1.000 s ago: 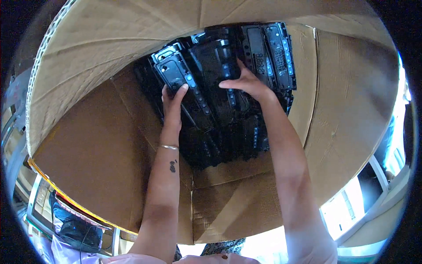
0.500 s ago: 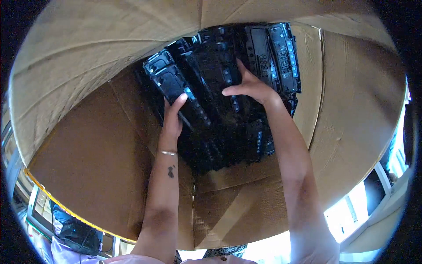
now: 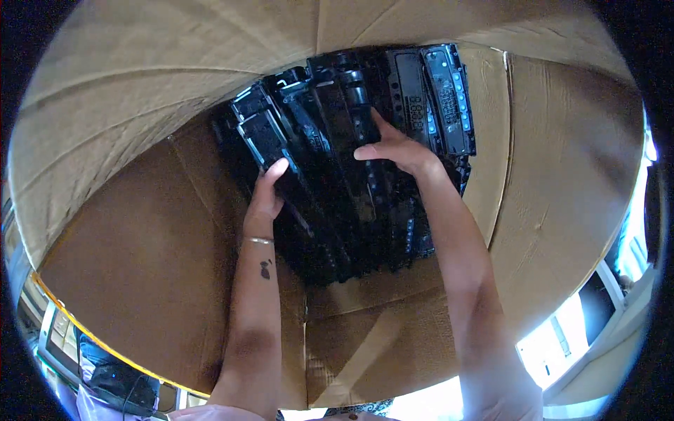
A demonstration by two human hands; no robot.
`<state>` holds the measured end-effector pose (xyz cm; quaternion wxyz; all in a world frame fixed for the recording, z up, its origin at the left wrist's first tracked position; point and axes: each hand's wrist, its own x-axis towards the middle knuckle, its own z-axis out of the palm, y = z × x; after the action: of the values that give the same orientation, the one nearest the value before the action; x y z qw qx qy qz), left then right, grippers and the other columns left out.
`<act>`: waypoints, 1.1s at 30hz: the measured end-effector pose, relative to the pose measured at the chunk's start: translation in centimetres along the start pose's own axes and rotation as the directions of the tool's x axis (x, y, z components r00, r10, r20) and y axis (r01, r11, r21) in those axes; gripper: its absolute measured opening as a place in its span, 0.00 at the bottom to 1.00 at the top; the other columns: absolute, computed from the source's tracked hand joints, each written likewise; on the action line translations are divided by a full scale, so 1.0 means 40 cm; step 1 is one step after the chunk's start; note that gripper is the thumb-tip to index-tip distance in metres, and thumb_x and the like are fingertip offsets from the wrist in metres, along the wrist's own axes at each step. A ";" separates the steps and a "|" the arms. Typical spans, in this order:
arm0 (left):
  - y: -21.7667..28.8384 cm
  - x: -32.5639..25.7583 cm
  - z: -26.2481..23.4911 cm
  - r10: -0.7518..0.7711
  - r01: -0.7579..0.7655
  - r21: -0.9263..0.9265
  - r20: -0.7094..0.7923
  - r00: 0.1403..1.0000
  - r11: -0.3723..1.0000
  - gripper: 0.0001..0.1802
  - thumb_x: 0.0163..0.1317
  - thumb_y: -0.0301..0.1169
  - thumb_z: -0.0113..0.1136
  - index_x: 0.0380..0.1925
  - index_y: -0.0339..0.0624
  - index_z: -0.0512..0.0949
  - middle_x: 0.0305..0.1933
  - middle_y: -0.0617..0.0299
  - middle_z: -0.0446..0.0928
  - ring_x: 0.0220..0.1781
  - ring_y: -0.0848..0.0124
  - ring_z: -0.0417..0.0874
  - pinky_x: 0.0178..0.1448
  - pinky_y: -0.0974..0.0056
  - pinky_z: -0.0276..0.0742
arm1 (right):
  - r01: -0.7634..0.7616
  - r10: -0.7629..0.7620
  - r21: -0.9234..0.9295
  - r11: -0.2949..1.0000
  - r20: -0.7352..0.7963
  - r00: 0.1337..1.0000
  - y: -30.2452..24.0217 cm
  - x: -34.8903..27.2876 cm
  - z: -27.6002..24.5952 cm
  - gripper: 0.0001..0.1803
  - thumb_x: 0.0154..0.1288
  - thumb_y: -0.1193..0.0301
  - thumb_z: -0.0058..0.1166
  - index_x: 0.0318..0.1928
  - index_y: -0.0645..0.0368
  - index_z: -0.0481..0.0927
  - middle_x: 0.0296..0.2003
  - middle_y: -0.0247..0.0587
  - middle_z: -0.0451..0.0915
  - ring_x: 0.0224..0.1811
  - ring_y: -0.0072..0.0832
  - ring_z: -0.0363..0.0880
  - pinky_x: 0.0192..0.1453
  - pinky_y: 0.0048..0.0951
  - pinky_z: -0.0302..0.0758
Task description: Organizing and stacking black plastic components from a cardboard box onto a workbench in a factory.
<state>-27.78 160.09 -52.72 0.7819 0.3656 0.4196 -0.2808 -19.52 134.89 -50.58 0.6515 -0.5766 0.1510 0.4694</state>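
Inside a deep cardboard box, my left hand [image 3: 267,193] grips a long black plastic housing [image 3: 263,137] at the left of a stack. Its thumb lies on the top face; its fingers are hidden behind the side. My right hand [image 3: 400,151] holds another long black plastic housing [image 3: 359,133] in the middle, thumb on top and index finger stretched along its right side; the other fingers are hidden. Between the hands lies a further dark part [image 3: 309,126] with a shiny edge. Both held housings tilt along the stack.
More black plastic housings [image 3: 449,98] with rows of small pale round spots lie at the right. The cardboard box [image 3: 562,175] surrounds the stack with tall walls, its near edge [image 3: 112,344] lined in yellow. A dark bag-like object [image 3: 123,382] is outside at lower left.
The left housing has tipped, and my left hand has shifted slightly left and nearer. The middle housing has turned, so a shiny cylindrical end shows. My right hand has barely moved.
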 end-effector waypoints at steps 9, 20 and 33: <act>0.018 -0.047 0.031 -0.007 0.008 -0.034 0.028 1.000 0.999 0.22 0.48 0.36 0.62 0.45 0.42 0.75 0.39 0.61 0.79 0.41 0.67 0.79 0.47 0.61 0.74 | -0.030 0.030 0.057 0.998 -0.006 1.000 -0.052 -0.093 0.031 0.59 0.42 0.68 0.68 0.69 0.62 0.40 0.64 0.48 0.58 0.65 0.35 0.58 0.68 0.33 0.53; 0.210 -0.541 0.298 -0.073 0.036 0.130 0.289 0.955 0.991 0.31 0.50 0.32 0.59 0.57 0.45 0.66 0.47 0.65 0.74 0.48 0.72 0.73 0.55 0.67 0.66 | 0.198 -0.149 0.327 0.924 -0.168 0.974 -0.297 -0.670 0.234 0.53 0.47 0.74 0.62 0.69 0.60 0.41 0.65 0.39 0.55 0.65 0.27 0.55 0.68 0.31 0.51; 0.860 -1.464 0.695 -0.203 -0.022 0.528 0.364 0.909 0.849 0.24 0.52 0.41 0.58 0.48 0.42 0.74 0.43 0.56 0.79 0.45 0.63 0.81 0.50 0.57 0.77 | 0.554 -0.444 0.482 0.679 -0.330 0.833 -0.881 -1.323 0.770 0.59 0.49 0.56 0.66 0.68 0.64 0.36 0.65 0.52 0.52 0.68 0.37 0.50 0.72 0.34 0.44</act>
<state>-18.31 165.17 19.87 0.7087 0.4763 0.1732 -0.4908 -29.63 142.95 18.86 0.8769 -0.4200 0.1780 0.1515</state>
